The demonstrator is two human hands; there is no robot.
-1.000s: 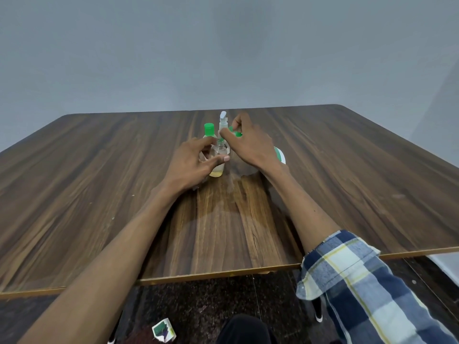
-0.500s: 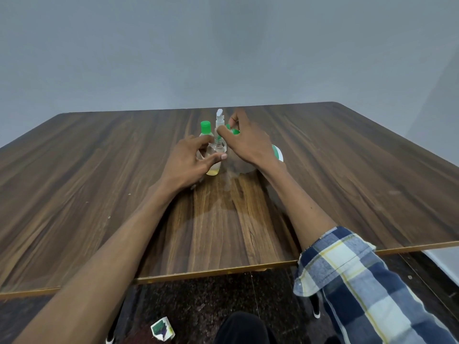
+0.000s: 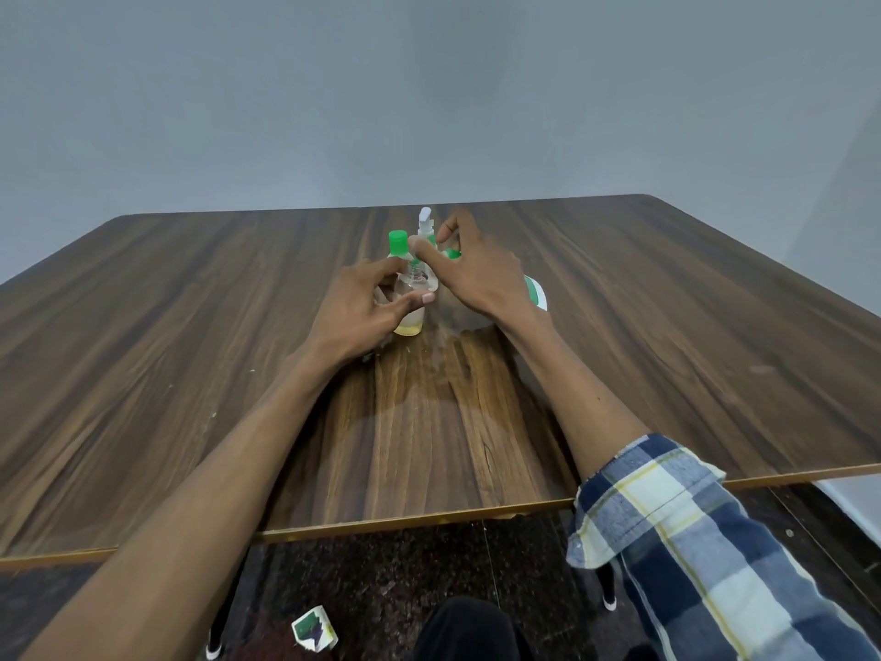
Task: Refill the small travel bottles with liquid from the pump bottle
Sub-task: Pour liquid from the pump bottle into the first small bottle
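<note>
Plaid cloth, blue and white, rolled at the sleeve (image 3: 705, 541), frames the near edge of a wood-grain table (image 3: 190, 374) as a person works at its middle, toward the far edge. The left hand (image 3: 355, 312) curls around a small clear travel bottle (image 3: 414, 307), thumb and fingers closed on its body, steadying it upright on the tabletop; its threaded neck stands open and only a shallow yellowish layer shows at the base. The right hand (image 3: 476, 279) reaches across, fingertips pinched around something green (image 3: 452, 253), probably the removed cap, though the fingers hide most of it. A white-and-green container (image 3: 536, 293) lies just behind that wrist, mostly hidden. Farther back, a second travel bottle (image 3: 398, 248) stands capped in green, touching or just beside the open one, and the pump bottle (image 3: 425, 221) rises behind both, its white nozzle topmost.

With the bottles crowded together, the likely hazard is a knock: a hand moving to the pump could tip the uncapped bottle and spill what remains. A narrow neck also invites overshoot when liquid is dispensed.
</note>
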